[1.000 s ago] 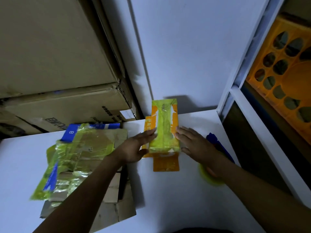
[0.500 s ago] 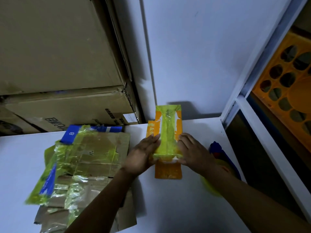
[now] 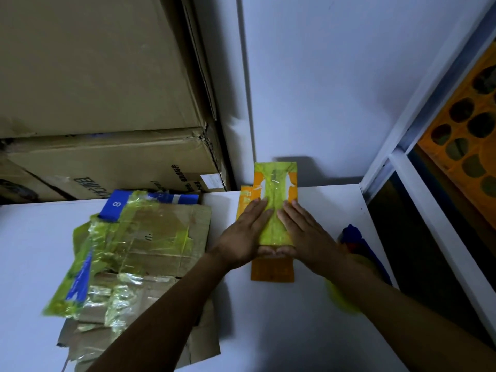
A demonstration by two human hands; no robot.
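In the head view, a flattened orange carton [image 3: 272, 269] lies on the white table [image 3: 268, 331] at its far edge, its far end reaching up against the wall [image 3: 322, 89], with a strip of yellow-green tape [image 3: 275, 224] running down its middle. The left hand [image 3: 243, 234] and right hand [image 3: 306, 234] lie flat on it, fingers straight and close together on either side of the tape, thumbs meeting at the near fold. It looks like light, thin card, springy at the creases, and the glossy tape is probably slick. The bare orange edges or the near flap seem the best places to grip. A pile of taped flat cardboard [image 3: 139, 251] lies to the left.
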